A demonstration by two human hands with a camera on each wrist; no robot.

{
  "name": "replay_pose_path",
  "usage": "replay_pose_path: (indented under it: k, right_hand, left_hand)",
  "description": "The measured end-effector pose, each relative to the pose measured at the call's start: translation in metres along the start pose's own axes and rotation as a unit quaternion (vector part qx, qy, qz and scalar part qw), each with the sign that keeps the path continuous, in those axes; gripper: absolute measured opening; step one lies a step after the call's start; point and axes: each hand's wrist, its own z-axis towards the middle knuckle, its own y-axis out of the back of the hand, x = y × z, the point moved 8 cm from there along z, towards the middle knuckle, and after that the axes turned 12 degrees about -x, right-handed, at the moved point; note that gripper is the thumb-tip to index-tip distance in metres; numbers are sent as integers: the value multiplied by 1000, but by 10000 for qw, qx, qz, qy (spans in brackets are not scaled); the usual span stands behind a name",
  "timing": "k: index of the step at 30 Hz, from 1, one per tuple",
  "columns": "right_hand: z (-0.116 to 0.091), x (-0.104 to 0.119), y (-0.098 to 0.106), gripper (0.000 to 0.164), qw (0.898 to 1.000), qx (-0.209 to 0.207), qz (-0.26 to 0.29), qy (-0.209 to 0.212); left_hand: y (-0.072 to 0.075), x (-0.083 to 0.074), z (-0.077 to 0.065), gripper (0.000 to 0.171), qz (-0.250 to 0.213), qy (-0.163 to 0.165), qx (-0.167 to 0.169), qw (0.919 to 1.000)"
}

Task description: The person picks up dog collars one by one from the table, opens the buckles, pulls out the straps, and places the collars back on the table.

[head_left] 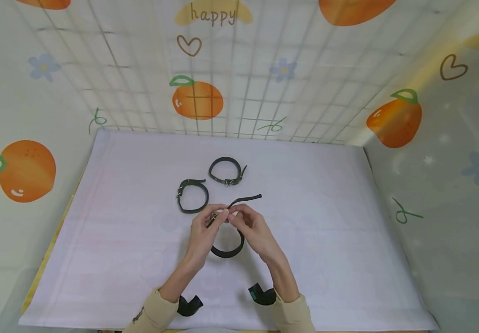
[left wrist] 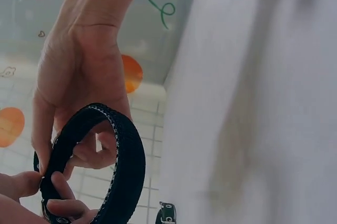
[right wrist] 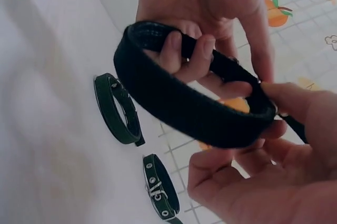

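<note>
A dark buckled collar (head_left: pixel 228 254) is held up between both hands above the white-covered table, its loop hanging below the fingers. My left hand (head_left: pixel 203 232) pinches it beside the metal buckle, which the fingers partly cover. The thumb and fingers of my right hand (head_left: pixel 259 231) pinch the strap close to the left fingertips. The loose strap end (head_left: pixel 248 199) sticks out past the hands to the right. In the right wrist view, the collar's wide dark band (right wrist: pixel 179 113) forms a closed loop, with left-hand fingers showing through it.
Two more dark collars lie on the table (head_left: pixel 327 222), both looped: one (head_left: pixel 189 211) just left of the hands, the other (head_left: pixel 224 158) farther back. Black wrist-mounted devices (head_left: pixel 189 306) show near both cuffs. A printed curtain with oranges (head_left: pixel 198 100) surrounds the table's back and sides.
</note>
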Motion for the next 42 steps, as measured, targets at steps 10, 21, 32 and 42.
replay_pose_path:
  k: [10, 21, 32, 42]
  right_hand:
    - [3, -6, 7, 16, 9978, -659, 3, -74]
    - [-2, 3, 10, 16, 9829, -1265, -1129, 720]
    - [-6, -1, 13, 16, 9844, -1453, -807, 582]
    - [-4, -12, 0, 34, 9966, -788, 94, -205]
  left_hand:
    - [-5, -3, -4, 21, 192, -121, 397, 9990]
    - [-10, 2, -6, 23, 227, 62, 644, 9976]
    - [-7, -3, 2, 21, 442, -259, 860, 9950]
    - [-6, -10, 6, 23, 670, -685, 1078, 9896]
